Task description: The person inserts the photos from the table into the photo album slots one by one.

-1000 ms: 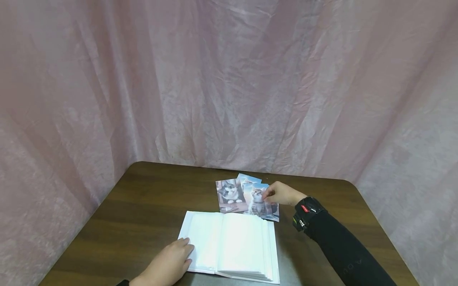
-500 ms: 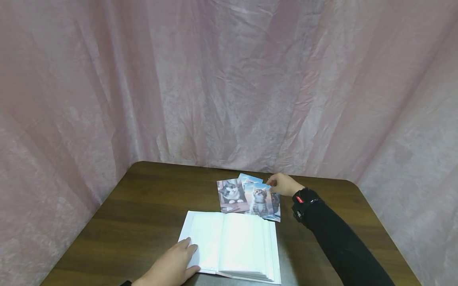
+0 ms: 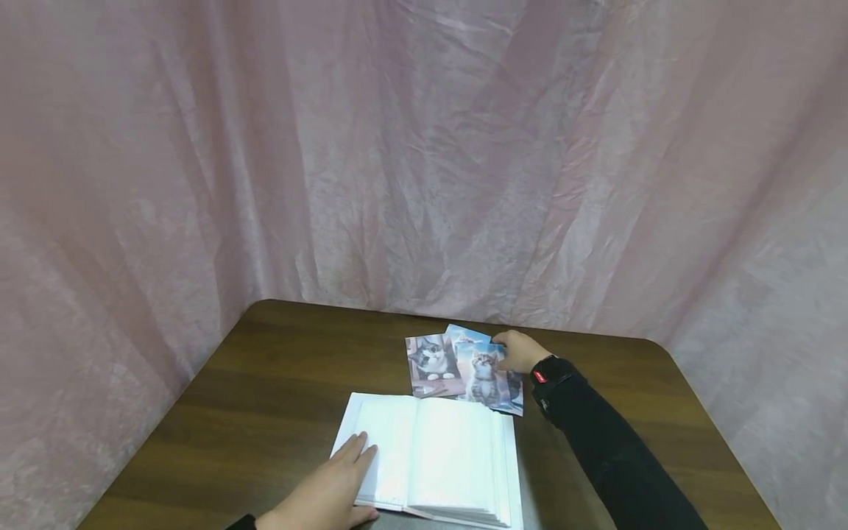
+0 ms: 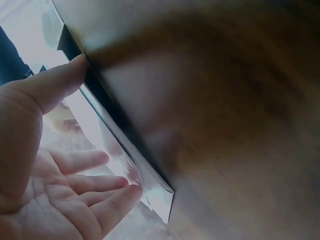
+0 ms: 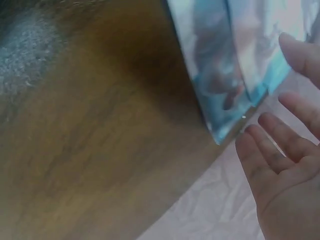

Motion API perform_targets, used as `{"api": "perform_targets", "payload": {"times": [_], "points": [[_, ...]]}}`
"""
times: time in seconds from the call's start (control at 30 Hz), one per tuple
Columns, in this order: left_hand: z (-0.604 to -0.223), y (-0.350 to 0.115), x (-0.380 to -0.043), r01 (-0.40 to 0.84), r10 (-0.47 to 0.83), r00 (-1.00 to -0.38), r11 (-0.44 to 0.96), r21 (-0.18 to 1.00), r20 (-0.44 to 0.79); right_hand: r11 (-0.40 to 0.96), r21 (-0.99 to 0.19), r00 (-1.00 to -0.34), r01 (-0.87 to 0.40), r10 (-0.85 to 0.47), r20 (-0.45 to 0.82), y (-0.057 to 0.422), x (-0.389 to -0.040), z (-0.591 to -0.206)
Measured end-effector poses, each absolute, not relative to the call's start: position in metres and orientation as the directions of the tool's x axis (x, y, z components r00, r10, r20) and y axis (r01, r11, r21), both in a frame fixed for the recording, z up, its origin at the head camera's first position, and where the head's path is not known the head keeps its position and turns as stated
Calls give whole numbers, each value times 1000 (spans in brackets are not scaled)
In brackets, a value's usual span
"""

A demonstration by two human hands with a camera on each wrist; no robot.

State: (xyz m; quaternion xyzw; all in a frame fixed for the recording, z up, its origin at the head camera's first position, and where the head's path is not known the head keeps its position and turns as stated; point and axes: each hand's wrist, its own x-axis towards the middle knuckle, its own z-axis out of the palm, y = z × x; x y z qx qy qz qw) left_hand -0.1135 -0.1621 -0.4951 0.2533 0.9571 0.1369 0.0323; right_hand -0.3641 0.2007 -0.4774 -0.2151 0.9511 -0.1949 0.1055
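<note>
Overlapping cat photos (image 3: 482, 377) are laid on the table (image 3: 298, 368), just beyond the open album (image 3: 453, 453). Probably light, bendy, slick, easily creased; best pinched by edges. Album's left page is covered by left hand (image 3: 327, 486), fingers straight; right hand (image 3: 520, 351) is held by photos, fingers loosely spread, contact unclear. 1 red label (image 3: 539, 377), unreadable.
</note>
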Motion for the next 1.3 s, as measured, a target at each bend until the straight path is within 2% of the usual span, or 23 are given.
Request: {"api": "perform_targets", "payload": {"times": [0.37, 0.73, 1.0, 1.2, 1.3], "points": [[-493, -161, -116, 462, 494, -869, 838, 289, -42, 843, -382, -878, -379, -458, -140, 197, -359, -486], [-496, -162, -113, 489, 509, -861, 835, 251, -17, 832, -336, -884, -442, -468, 2, 191, -357, -490], [-498, -164, -112, 501, 520, -854, 831, 242, -17, 828, -401, -910, -392, -413, 37, 184, -355, -496], [-497, -164, -111, 509, 526, -850, 830, 229, -18, 827, -384, -911, -410, -392, 130, 187, -353, -490], [-497, -162, -110, 507, 525, -851, 832, 226, -22, 829, -391, -915, -401, -379, 135, 190, -350, -481]]}}
